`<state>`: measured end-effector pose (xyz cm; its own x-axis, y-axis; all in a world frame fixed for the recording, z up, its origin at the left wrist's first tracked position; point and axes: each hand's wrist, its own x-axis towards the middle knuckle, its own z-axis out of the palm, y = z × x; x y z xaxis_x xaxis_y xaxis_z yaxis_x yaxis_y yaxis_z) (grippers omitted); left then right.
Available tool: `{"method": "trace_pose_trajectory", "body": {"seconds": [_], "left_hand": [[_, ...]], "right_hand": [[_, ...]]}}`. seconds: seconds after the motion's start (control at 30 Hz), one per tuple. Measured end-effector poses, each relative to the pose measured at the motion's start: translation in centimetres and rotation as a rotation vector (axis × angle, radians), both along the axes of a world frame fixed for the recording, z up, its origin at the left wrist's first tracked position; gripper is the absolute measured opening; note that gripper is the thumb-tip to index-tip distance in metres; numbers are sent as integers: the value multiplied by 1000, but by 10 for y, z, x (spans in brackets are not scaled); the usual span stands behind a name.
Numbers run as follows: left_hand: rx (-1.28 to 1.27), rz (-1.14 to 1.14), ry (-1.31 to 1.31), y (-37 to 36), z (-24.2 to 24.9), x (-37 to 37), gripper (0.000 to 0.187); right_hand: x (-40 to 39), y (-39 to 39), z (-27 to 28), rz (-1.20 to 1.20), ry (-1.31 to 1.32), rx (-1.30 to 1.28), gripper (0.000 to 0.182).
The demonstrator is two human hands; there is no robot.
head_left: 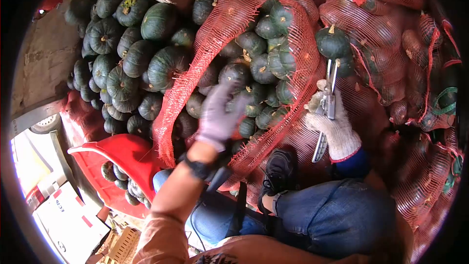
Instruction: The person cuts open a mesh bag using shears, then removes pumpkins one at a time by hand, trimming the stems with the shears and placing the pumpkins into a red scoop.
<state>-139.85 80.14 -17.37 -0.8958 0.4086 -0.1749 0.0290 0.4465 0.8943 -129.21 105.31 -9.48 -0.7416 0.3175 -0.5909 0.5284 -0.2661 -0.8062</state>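
My left hand (220, 115), in a pale glove and blurred by motion, reaches over dark green squashes (261, 68) with its fingers spread and nothing visible in it. These squashes lie in the mouth of a red mesh bag (215, 34), whose frayed edge frames them. At the right, my gloved right hand (337, 129) is closed around a metal caliper (328, 105). The caliper's long jaws point up toward a single squash (333, 42) with a pale stem, their tips overlapping a second one just below it. Its graduated beam sticks out below the fingers.
A heap of loose squashes (122, 63) fills the left side. Full red mesh bags (386, 29) are stacked on the right. A red container (117, 151) with squashes stands at lower left, near a white box (68, 220). My shoe (279, 171) rests on the mesh.
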Motion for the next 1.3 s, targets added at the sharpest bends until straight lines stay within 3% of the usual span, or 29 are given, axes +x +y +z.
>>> {"method": "trace_pose_trajectory", "body": {"seconds": [0.03,0.07,0.13,0.2,0.33,0.4,0.5,0.6,0.7,0.8,0.87,0.93,1.0,1.13,1.27,1.3], "left_hand": [[-342,-264,339,17,-27,9,77],[-698,-440,313,36,-44,21,90],[-911,-467,641,56,-98,36,81],[-823,-423,525,64,-110,31,73],[-264,-194,12,34,-68,19,66],[516,160,-725,18,-55,28,61],[784,252,-763,6,-2,38,60],[516,149,-443,10,18,47,74],[394,89,-311,7,20,48,71],[526,129,-441,8,27,49,76],[1200,237,-1149,6,46,45,65],[842,141,-767,13,42,54,60],[1296,321,-1263,17,55,57,63],[1417,422,-1233,15,36,64,59],[1186,431,-964,20,29,66,54],[834,306,-544,21,28,68,51]], "right_hand": [[2,-2,-2,2,-3,-16,79],[4,-3,-5,5,-7,-31,80],[11,-5,-14,39,-36,1,79],[16,-7,-16,31,-37,5,78],[18,-6,-13,160,-38,180,76],[17,-11,-10,189,-24,171,78],[13,-18,-7,298,7,180,82],[14,-27,-7,402,117,283,82],[17,-29,-9,476,172,348,81],[19,-32,-9,531,215,374,79],[20,-34,-7,565,224,383,79],[18,-38,-2,609,220,411,80],[12,-41,2,755,135,481,67],[10,-49,0,853,220,932,51],[8,-55,7,961,315,1249,49],[12,-54,1,1014,234,1197,44]]}}
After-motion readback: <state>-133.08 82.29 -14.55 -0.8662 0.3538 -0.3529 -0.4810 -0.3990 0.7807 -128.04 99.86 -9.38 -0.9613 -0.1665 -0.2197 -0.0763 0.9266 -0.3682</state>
